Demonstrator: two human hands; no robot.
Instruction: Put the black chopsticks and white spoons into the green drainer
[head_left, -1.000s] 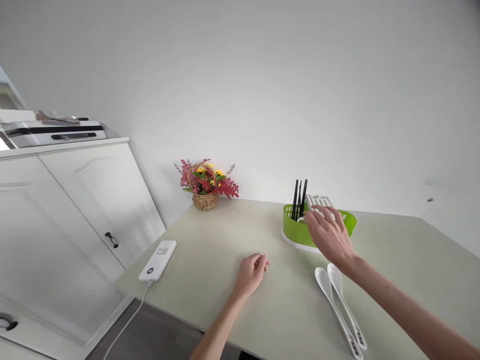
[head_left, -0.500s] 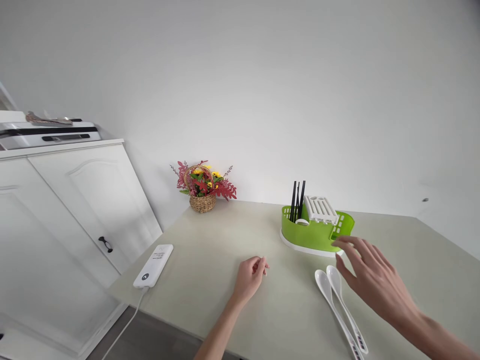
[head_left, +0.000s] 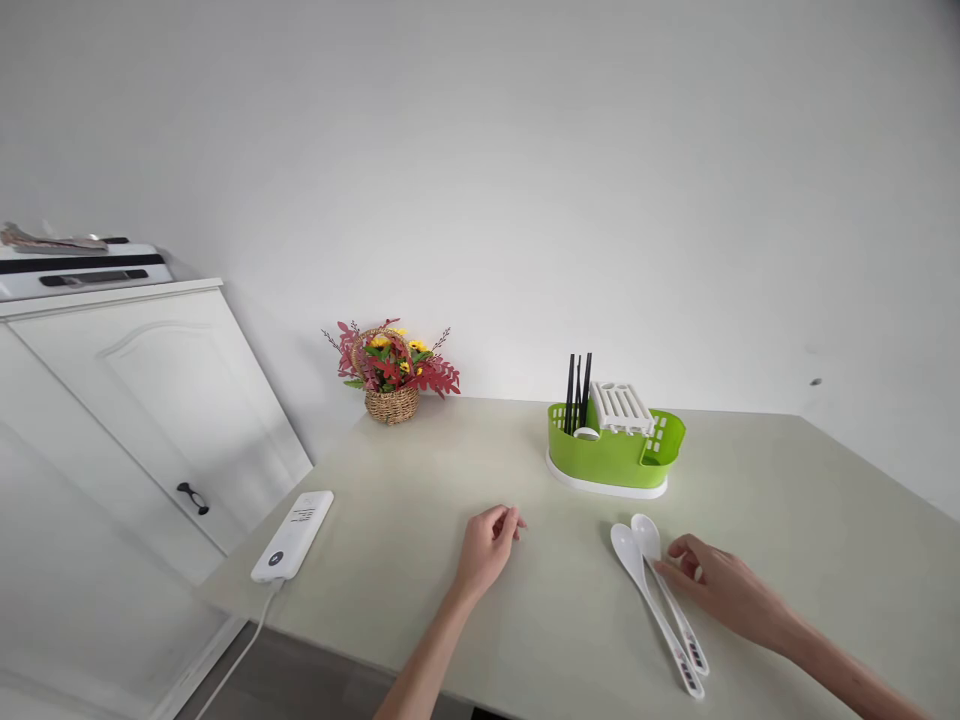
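Two white spoons (head_left: 651,590) lie side by side on the pale table (head_left: 420,470), bowls toward the wall. My right hand (head_left: 716,585) rests low on the table with its fingertips touching the handle of the right-hand spoon; it holds nothing. My left hand (head_left: 487,548) lies on the table to the left, fingers loosely curled and empty. Behind the spoons stands a green cutlery drainer (head_left: 615,452) on a white base, with black chopsticks (head_left: 576,392) upright in it and a white slotted insert (head_left: 621,406) on top.
A wicker basket of red and yellow flowers (head_left: 391,372) stands by the wall. A white power strip (head_left: 292,535) with a cable lies at the table's left edge. White cabinets (head_left: 142,400) stand to the left, with a flat appliance (head_left: 75,270) on top.
My right hand left the green drainer, drew back toward me and came down onto the spoons. My left hand stayed put. The view shifted slightly to the right.
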